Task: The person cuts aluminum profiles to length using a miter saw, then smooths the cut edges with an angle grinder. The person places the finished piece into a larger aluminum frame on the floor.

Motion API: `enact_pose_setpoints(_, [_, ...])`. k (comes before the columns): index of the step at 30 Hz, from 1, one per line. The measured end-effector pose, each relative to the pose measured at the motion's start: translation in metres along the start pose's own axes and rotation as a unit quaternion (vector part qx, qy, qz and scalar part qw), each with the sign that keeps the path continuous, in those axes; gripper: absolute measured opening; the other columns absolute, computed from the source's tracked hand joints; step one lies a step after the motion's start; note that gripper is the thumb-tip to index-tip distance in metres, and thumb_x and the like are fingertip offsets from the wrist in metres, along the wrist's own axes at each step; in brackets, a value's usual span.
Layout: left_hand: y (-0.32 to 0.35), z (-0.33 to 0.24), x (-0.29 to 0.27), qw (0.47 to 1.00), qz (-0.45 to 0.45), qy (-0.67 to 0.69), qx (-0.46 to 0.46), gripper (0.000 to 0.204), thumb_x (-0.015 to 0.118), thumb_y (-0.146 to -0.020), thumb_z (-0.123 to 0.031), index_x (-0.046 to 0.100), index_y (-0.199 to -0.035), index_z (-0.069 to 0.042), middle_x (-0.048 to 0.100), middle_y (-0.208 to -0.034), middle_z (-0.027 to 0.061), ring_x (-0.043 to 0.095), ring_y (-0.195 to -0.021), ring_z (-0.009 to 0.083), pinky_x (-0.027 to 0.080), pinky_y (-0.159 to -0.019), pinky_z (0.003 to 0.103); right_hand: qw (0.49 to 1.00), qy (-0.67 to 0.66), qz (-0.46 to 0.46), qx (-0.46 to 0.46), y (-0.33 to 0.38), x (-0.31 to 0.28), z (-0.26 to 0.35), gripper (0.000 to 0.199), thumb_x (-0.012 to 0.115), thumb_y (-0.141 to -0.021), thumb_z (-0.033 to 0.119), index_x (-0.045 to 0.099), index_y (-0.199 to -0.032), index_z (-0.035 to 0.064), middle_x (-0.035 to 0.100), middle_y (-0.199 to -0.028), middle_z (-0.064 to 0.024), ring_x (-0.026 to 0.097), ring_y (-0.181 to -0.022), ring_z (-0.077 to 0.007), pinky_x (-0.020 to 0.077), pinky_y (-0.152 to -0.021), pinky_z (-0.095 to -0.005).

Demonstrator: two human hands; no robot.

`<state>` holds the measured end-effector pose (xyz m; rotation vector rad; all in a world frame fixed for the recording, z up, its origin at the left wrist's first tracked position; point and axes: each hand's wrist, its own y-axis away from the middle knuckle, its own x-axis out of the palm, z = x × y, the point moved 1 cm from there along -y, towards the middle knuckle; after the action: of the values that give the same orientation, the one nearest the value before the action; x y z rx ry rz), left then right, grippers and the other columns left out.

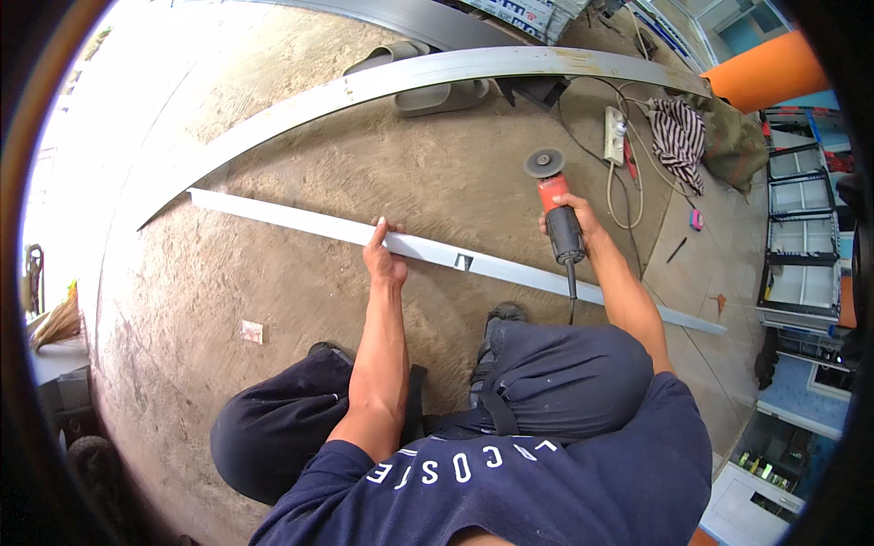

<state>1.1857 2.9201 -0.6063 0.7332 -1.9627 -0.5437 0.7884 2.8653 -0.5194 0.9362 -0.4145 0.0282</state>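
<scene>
My left hand [386, 253] is closed around a long white metal bar [309, 219], its thumb and fingers wrapped over the edges. The bar slants across in front of my knees, from far left to near right. A small dark rectangular cutout [464, 262] shows in its face, right of that hand. My right hand [575, 218] grips a red and black angle grinder [563, 223] by its body. The grinder's round disc [544, 163] points away from me, apart from the bar. Its cord hangs down toward the bar. Whether the disc is spinning cannot be told.
A long metal strip [401, 77] arches across the far side, with grey sandals [442, 97] beside it. At right are a white power strip [614, 136] with loose cords, a striped cloth [678, 133], a pink tape measure [696, 219] and a dark pen-like stick [676, 250].
</scene>
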Motion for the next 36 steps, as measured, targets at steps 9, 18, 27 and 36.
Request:
enact_pose_setpoints(9, [0.025,-0.022,-0.023,0.979,0.108,0.171,-0.009,0.015,0.066,-0.093,-0.017,0.053,-0.099,-0.01,0.053,-0.078,0.0026,0.055,-0.067,0.0172,0.049,-0.076,0.038,0.996,0.023,0.086,0.019,-0.061,0.028,0.0,0.049,0.072,-0.084,0.032,0.061,-0.109,-0.0079,0.068,-0.097,-0.0188,0.073,-0.081,-0.0292,0.064,-0.077,-0.0402])
enact_pose_setpoints(18, [0.047,-0.034,0.001,0.951,0.229,0.207,-0.01,0.04,0.067,-0.093,-0.045,0.056,-0.098,-0.007,0.046,-0.08,0.005,0.047,-0.072,0.0209,0.041,-0.072,0.037,0.99,0.081,0.1,0.05,-0.068,0.019,0.01,0.047,0.076,-0.083,0.027,0.063,-0.109,-0.009,0.071,-0.092,-0.0203,0.074,-0.077,-0.0282,0.0649,-0.072,-0.0376])
enact_pose_setpoints(27, [0.032,-0.036,0.007,0.995,-0.007,0.023,0.1,0.08,0.05,-0.084,-0.088,0.048,-0.095,-0.008,0.05,-0.083,0.0052,0.056,-0.077,0.0208,0.049,-0.076,0.035,0.846,0.506,-0.078,-0.146,-0.041,0.009,0.015,0.048,0.079,-0.071,0.027,0.067,-0.109,0.0007,0.07,-0.092,-0.0114,0.067,-0.074,-0.0221,0.0541,-0.067,-0.0357])
enact_pose_setpoints(36, [0.031,-0.046,0.01,0.992,0.043,0.12,-0.007,0.088,0.03,-0.081,-0.097,0.05,-0.088,-0.011,0.047,-0.071,0.0004,0.046,-0.063,0.0169,0.045,-0.062,0.032,0.736,0.607,-0.151,-0.258,-0.03,0.015,0.004,0.057,0.077,-0.071,0.033,0.066,-0.113,-0.0041,0.072,-0.103,-0.0255,0.07,-0.099,-0.0396,0.0538,-0.087,-0.0455])
